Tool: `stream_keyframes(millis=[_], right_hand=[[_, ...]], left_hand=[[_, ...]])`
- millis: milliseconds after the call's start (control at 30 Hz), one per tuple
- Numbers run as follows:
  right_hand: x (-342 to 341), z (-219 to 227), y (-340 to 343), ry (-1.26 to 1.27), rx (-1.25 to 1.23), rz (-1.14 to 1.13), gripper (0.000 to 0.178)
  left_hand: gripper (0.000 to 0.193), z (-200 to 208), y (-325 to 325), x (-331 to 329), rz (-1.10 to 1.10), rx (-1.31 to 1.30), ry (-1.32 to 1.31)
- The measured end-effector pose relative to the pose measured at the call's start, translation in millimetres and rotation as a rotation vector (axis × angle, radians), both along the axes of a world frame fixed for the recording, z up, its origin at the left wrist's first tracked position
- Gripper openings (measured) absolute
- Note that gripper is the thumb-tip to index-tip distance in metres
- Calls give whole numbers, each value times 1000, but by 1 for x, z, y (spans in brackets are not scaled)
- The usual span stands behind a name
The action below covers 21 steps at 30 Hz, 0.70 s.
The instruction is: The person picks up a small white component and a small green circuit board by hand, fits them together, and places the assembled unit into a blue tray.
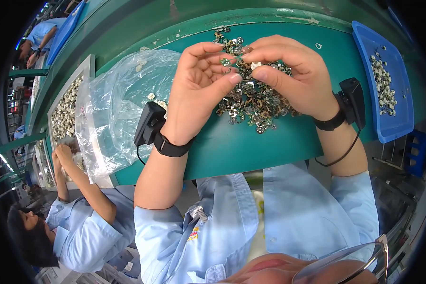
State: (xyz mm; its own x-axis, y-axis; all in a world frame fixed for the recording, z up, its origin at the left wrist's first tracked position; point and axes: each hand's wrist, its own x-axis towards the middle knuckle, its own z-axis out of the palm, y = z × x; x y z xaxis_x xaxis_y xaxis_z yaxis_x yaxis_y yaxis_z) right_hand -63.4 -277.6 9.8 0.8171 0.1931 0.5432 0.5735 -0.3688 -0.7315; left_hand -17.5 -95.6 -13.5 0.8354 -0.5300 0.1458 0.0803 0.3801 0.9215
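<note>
Both my hands are raised over a pile of small metal parts [251, 102] on the green table. My left hand [194, 87] has its fingers curled, with a small shiny round metal part [226, 62] at the fingertips. Between the thumb and index finger of my right hand [298, 71] is a small white part [256, 65]. The two hands are close together but apart. How the pieces sit in the fingers is partly hidden. A black device is strapped to each of my wrists.
To the left lies a clear plastic bag [113, 94] with some white pieces by it. Beyond it a co-worker's hands work at a white-framed tray [91, 71] of white pieces. At the right, a blue tray [402, 116] holds more white pieces. A green ledge [194, 31] borders the table's far side.
</note>
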Motion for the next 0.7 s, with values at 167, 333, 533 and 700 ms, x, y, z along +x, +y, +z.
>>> stream_keyframes(millis=[167, 333, 533, 700], right_hand=[[-1, -2, 2, 19, 16, 35, 19], [-1, -6, 6, 6, -21, 95, 20], [-6, -8, 13, 47, -69, 174, 20], [-3, -1, 3, 54, -112, 211, 21]], left_hand=[[25, -1, 7, 4, 0, -89, 6], [22, 4, 8, 0, 37, -135, 85], [23, 0, 10, 2, -58, -312, 124], [21, -2, 14, 6, -107, -343, 47]])
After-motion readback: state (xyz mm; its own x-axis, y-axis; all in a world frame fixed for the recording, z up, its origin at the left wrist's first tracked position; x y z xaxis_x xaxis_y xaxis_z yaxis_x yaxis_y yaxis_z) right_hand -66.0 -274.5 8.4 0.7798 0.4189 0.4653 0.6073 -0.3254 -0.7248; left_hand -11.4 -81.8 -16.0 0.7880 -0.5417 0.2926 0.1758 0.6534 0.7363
